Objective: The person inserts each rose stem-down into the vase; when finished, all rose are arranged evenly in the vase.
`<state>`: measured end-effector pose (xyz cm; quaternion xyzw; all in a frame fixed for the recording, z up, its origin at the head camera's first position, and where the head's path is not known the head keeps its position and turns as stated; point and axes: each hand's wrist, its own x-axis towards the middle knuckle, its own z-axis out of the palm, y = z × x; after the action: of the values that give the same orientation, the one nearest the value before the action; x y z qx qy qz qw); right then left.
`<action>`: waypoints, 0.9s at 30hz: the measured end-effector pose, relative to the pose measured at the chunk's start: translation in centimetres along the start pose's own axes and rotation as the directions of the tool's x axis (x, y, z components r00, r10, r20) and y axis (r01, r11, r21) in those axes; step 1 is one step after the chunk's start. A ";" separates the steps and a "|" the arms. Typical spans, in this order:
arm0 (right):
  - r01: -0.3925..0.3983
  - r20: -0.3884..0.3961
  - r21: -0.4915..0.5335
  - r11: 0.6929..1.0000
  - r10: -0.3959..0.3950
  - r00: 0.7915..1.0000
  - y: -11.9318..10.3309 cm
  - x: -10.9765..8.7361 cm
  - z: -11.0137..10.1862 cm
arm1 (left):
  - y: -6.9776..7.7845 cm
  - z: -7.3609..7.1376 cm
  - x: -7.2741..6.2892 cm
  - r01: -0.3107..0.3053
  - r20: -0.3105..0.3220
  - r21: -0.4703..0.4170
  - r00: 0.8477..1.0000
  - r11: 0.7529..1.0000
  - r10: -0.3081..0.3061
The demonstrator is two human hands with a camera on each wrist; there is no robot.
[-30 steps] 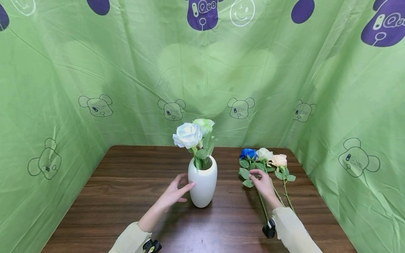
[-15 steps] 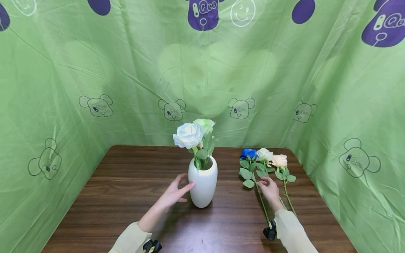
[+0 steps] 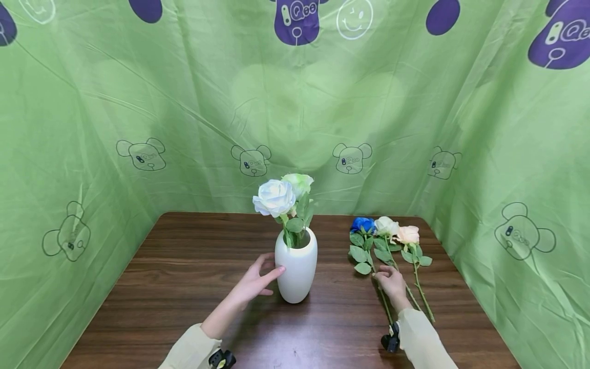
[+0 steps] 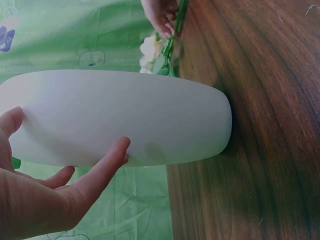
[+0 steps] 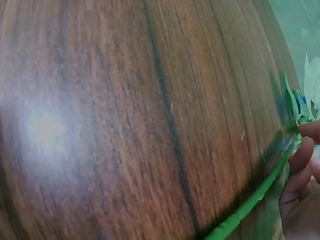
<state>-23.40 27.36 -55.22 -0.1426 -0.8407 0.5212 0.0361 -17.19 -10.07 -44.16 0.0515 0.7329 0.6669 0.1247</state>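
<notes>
A white vase (image 3: 296, 274) stands upright with a white rose (image 3: 275, 198) and a pale green rose (image 3: 298, 183) in it. My left hand (image 3: 252, 281) touches the vase's left side, its fingers spread and thumb resting on the wall; the left wrist view shows this hand (image 4: 65, 195) close up. To the right, a blue rose (image 3: 362, 225) lies on the table beside a white rose (image 3: 386, 226) and a peach rose (image 3: 407, 234). My right hand (image 3: 392, 284) pinches the blue rose's stem below the leaves. In the right wrist view the green stem (image 5: 245, 207) runs down from the fingertips.
The brown wooden table (image 3: 193, 256) fills the lower view. Green printed cloth (image 3: 295, 118) hangs behind it and along both sides. Black wrist cameras, such as the left one (image 3: 222, 359), sit at the sleeves.
My right hand has slid from the blue rose's leaves down along its stem, toward me. The left hand and the vase have stayed in place.
</notes>
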 end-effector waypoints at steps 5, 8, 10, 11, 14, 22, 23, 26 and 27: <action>-0.024 -0.008 0.008 1.000 0.024 1.000 0.0 0.0 0.4 | -0.1 0.0 0.0 -0.001 -0.001 0.000 1.000 1.000 0.001; -0.032 -0.001 -0.008 0.999 0.032 0.999 -0.1 0.0 0.6 | -0.1 0.0 0.0 -0.002 -0.001 0.003 1.000 1.000 0.002; -0.035 -0.001 -0.024 0.999 0.035 0.999 0.0 0.0 0.7 | -0.1 0.0 0.0 -0.002 -0.002 0.004 1.000 1.000 0.002; -0.035 0.001 -0.026 0.999 0.035 0.999 0.0 0.0 0.8 | -0.1 0.0 0.0 -0.002 -0.002 0.004 1.000 1.000 0.002; -0.037 0.026 0.006 0.999 0.037 0.999 0.0 0.0 0.9 | -0.1 0.0 0.0 -0.002 -0.002 0.004 1.000 1.000 0.002; -0.080 0.169 0.127 0.989 0.058 0.984 -0.1 -0.1 1.0 | 0.0 0.0 0.0 -0.004 0.003 -0.007 1.000 1.000 0.004; -0.085 0.184 0.132 0.988 0.060 0.981 -0.2 -0.1 1.0 | 0.5 0.1 -0.3 -0.004 0.006 -0.008 1.000 1.000 0.005; -0.099 0.221 0.145 0.984 0.066 0.973 -0.4 -0.2 1.0 | 1.8 0.3 -1.1 -0.003 0.012 -0.004 1.000 1.000 0.003; -0.106 0.232 0.150 0.983 0.069 0.970 -0.5 -0.3 1.0 | 2.1 0.4 -1.3 -0.003 0.014 -0.006 1.000 1.000 0.003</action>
<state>-23.43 26.23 -55.16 -0.1159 -0.7872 0.6016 -0.0711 -16.08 -9.78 -41.94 0.0572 0.7299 0.6688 0.1290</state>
